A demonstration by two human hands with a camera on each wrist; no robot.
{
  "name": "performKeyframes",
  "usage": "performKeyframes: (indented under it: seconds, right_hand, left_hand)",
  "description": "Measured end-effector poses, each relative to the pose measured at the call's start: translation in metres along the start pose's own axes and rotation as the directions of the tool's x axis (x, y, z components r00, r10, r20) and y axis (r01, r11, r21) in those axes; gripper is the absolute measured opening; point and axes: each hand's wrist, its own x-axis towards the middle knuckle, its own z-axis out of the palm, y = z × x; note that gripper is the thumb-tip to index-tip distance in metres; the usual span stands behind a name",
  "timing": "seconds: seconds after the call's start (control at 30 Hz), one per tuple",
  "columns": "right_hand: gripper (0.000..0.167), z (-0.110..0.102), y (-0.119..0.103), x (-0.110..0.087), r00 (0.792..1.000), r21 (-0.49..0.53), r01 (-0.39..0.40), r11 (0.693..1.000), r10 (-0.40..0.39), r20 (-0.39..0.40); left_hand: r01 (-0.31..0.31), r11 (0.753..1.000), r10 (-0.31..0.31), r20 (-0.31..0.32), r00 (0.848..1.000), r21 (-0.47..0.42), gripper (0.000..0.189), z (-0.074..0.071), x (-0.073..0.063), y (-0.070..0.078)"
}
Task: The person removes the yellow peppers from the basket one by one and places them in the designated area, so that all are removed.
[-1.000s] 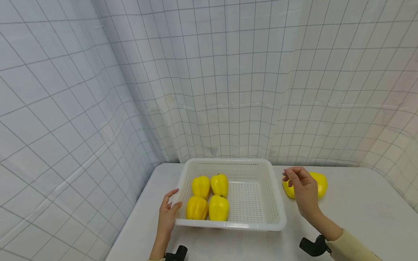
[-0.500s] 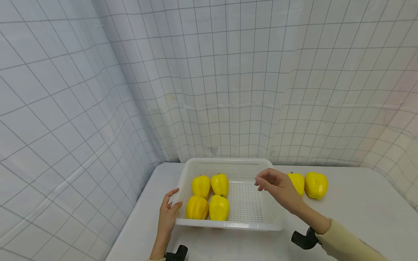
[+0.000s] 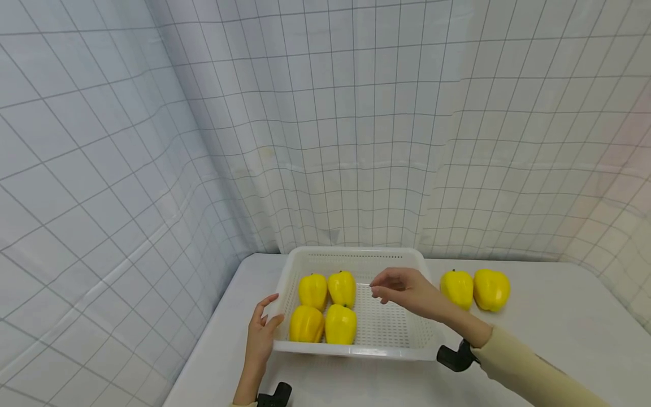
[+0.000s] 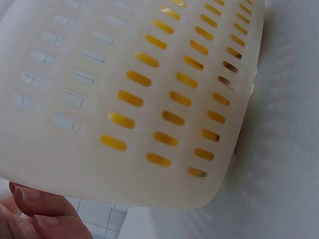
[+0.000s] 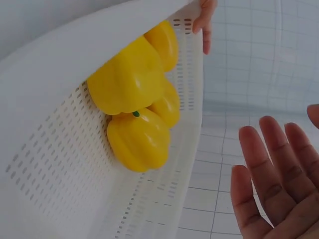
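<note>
A white perforated plastic basket (image 3: 363, 351) holds several yellow bell peppers (image 3: 341, 324), grouped in its left half. My left hand (image 3: 261, 339) grips the basket's left rim, thumb and fingertips at the edge; the left wrist view has its fingers (image 4: 45, 211) against the rim, with yellow showing through the slots. Over the basket's right half, my right hand (image 3: 407, 291) hovers with fingers loosely bent and nothing in them. From the right wrist view, the palm and spread fingers (image 5: 279, 179) of that hand face the camera, apart from the peppers (image 5: 139, 142).
Two more yellow bell peppers, one nearer the basket (image 3: 457, 289) and one farther right (image 3: 491, 289), stand side by side on the white table (image 3: 554, 316). A grid-patterned white curtain (image 3: 356, 141) hangs behind and along the left side.
My right hand has moved left from in front of the two loose peppers to over the basket, uncovering them. My left hand, the basket and its peppers have stayed put.
</note>
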Motion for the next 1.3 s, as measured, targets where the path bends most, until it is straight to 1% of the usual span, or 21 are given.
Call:
performKeyframes:
  seconds: [0.2, 0.33, 0.5, 0.63, 0.73, 0.9, 1.1, 1.3]
  right_hand:
    - [0.02, 0.007, 0.002, 0.014, 0.993, -0.123, 0.008, 0.992, 0.007, 0.121]
    - [0.023, 0.011, 0.003, 0.024, 0.981, -0.17, 0.004, 0.986, 0.029, 0.191]
    - [0.027, 0.014, 0.006, 0.036, 0.97, -0.203, -0.005, 0.979, 0.054, 0.236]
    - [0.034, 0.019, 0.008, 0.044, 0.959, -0.212, -0.053, 0.976, 0.109, 0.263]
    - [0.038, 0.024, 0.01, 0.049, 0.947, -0.24, -0.087, 0.967, 0.155, 0.281]
    - [0.043, 0.032, 0.013, 0.057, 0.929, -0.324, -0.126, 0.938, 0.226, 0.294]
    - [0.043, 0.042, 0.018, 0.063, 0.908, -0.402, -0.166, 0.9, 0.298, 0.293]
    - [0.045, 0.052, 0.02, 0.071, 0.88, -0.5, -0.189, 0.845, 0.372, 0.296]
  left_hand:
    - [0.005, 1.0, -0.005, -0.001, 1.0, 0.007, 0.045, -0.001, 0.001, -0.003]
    - [0.0, 1.0, 0.0, -0.002, 1.0, 0.007, 0.046, 0.0, 0.002, -0.002]
    - [0.001, 1.0, -0.001, -0.003, 1.0, -0.01, 0.046, 0.002, 0.002, 0.0]
    - [0.007, 1.0, -0.007, 0.004, 1.0, -0.008, 0.046, 0.002, 0.001, 0.0]
    - [0.011, 1.0, -0.011, 0.003, 1.0, 0.004, 0.046, 0.001, 0.0, 0.0]
    - [0.025, 0.999, -0.025, -0.013, 1.0, 0.029, 0.044, 0.001, 0.0, 0.002]
    - [0.038, 0.998, -0.037, -0.017, 0.999, 0.04, 0.044, 0.002, 0.001, 0.0]
    - [0.044, 0.999, -0.043, -0.02, 0.999, 0.032, 0.044, 0.001, 0.002, -0.001]
